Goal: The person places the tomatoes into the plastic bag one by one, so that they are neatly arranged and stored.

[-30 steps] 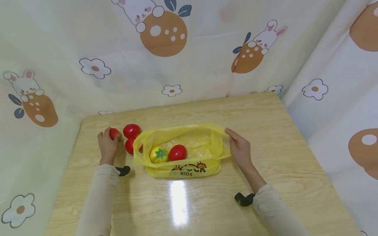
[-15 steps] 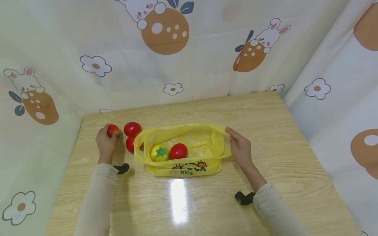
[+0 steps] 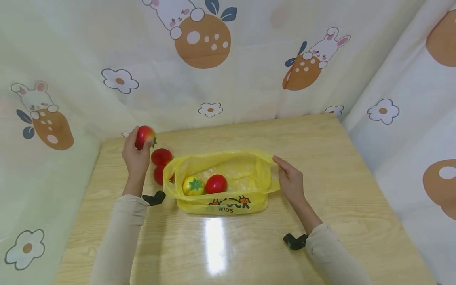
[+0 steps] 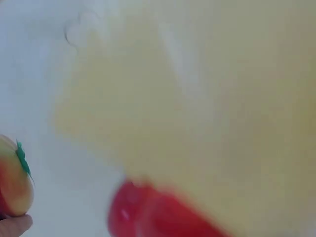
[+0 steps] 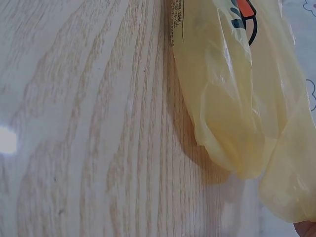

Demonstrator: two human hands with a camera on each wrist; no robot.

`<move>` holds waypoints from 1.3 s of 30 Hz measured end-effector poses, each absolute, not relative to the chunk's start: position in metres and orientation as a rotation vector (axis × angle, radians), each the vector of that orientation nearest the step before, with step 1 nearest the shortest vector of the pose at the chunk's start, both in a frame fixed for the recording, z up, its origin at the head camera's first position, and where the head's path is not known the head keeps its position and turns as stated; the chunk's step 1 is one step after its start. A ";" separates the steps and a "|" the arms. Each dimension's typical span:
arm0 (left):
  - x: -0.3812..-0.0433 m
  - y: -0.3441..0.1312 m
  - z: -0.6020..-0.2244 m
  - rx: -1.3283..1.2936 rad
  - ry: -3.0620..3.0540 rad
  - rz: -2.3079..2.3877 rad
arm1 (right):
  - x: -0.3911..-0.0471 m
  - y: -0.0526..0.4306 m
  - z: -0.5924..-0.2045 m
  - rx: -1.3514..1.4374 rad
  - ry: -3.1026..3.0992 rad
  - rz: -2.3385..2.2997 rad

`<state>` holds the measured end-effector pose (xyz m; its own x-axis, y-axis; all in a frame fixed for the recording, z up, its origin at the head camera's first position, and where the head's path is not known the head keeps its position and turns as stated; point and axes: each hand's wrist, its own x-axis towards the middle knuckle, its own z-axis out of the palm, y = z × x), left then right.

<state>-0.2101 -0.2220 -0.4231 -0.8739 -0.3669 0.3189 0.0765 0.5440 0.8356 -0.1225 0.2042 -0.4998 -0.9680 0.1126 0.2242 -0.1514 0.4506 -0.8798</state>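
Observation:
My left hand point(image 3: 136, 158) holds up a red-and-yellow toy fruit point(image 3: 144, 136) with a green leafy top, near the far left table edge; its exact kind is unclear. That fruit point(image 4: 14, 185) also shows at the left border of the left wrist view. My right hand point(image 3: 291, 180) pinches the right rim of a yellow plastic bag point(image 3: 194, 207), whose mouth gapes upward. Inside lie a yellow fruit point(image 3: 190, 189) with a green star-shaped top and a red round fruit point(image 3: 216, 183). Two red fruits point(image 3: 162, 157) sit left of the bag, the nearer partly hidden by it.
The wooden table point(image 3: 320, 158) meets a patterned curtain point(image 3: 249, 79) along its back. Dark wrist-mounted pieces point(image 3: 295, 240) stick out from both sleeves. In the left wrist view a red fruit point(image 4: 158, 215) is blurred at the bottom.
My left hand has lifted the red-and-yellow toy fruit off the table, moving up and slightly right. The right hand stays at the bag's rim, and the bag's contents look the same.

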 end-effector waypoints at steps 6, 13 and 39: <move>-0.204 -0.190 -0.395 0.150 -2.227 -1.498 | -0.120 0.205 -0.499 0.029 -2.429 1.553; -0.192 -0.173 -0.375 0.066 -2.220 -1.617 | -0.120 0.202 -0.500 0.044 -2.414 1.563; -0.179 -0.109 -0.394 -0.587 -2.427 -1.264 | -0.117 0.193 -0.498 0.141 -2.402 1.485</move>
